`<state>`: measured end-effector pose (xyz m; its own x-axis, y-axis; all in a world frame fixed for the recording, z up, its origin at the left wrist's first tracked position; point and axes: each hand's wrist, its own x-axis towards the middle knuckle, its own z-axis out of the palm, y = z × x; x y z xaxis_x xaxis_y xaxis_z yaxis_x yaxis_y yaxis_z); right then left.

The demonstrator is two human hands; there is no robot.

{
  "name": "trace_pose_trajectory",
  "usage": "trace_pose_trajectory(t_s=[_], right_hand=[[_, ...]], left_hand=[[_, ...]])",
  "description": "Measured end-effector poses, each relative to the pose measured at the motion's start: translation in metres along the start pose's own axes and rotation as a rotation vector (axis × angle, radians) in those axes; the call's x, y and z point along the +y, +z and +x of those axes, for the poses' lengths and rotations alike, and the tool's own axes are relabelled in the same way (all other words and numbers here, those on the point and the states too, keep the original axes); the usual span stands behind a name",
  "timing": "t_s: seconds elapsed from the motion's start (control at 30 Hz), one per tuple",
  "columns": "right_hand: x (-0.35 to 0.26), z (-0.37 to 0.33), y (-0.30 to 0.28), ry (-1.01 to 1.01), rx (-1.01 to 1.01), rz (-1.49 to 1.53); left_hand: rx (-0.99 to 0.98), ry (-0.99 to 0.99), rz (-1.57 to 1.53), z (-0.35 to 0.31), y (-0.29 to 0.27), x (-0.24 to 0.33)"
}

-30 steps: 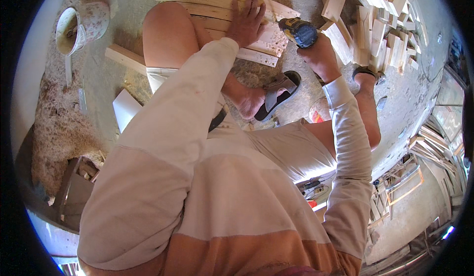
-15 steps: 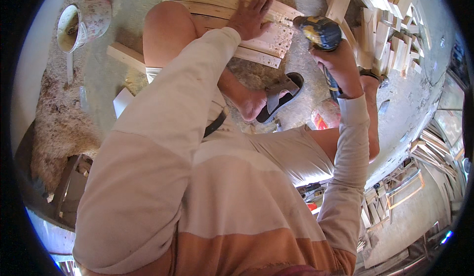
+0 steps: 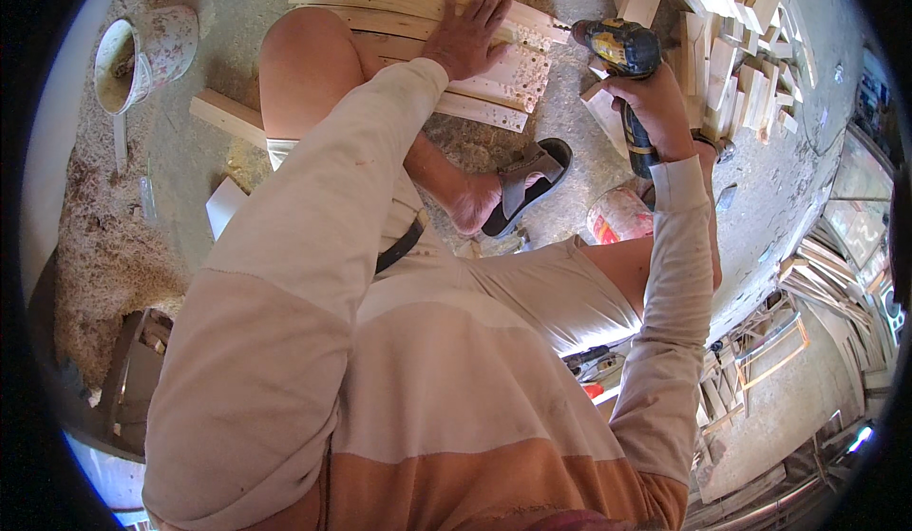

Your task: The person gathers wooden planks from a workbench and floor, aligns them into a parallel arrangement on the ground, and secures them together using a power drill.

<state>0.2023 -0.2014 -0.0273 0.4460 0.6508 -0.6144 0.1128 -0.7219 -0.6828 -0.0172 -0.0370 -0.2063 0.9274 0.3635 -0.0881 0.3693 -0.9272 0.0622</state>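
My left hand (image 3: 467, 35) lies flat, fingers spread, on a row of pale wooden slats (image 3: 399, 9) on the concrete floor. The slat ends (image 3: 518, 73) to the right of it carry many small drilled holes. My right hand (image 3: 654, 104) grips a yellow and black cordless drill (image 3: 616, 51). The drill is lifted to the right of the slats, its nose pointing left toward their top right end. My bare knee (image 3: 309, 66) rests beside the slats and my sandalled foot (image 3: 518, 184) sits just below them.
A pale bucket (image 3: 142, 51) stands at the upper left by a heap of sawdust (image 3: 104, 246). A loose wood block (image 3: 228, 118) lies left of my knee. Several cut wood pieces (image 3: 722, 47) are piled at the upper right. An orange container (image 3: 619, 216) sits under my right arm.
My right hand has raised the drill off the slat ends and swung it up and to the right. My left hand stays pressed on the slats.
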Motion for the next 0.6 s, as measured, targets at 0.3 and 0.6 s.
trace_pose_trajectory(t_s=[0.3,0.6], right_hand=[[0.002,0.017,-0.003,0.004,-0.013,-0.057],[-0.004,0.032,-0.012,-0.076,-0.070,-0.158]], left_hand=[[-0.014,-0.001,-0.005,-0.001,0.006,0.003],[-0.042,-0.018,0.017,0.002,0.005,0.003]])
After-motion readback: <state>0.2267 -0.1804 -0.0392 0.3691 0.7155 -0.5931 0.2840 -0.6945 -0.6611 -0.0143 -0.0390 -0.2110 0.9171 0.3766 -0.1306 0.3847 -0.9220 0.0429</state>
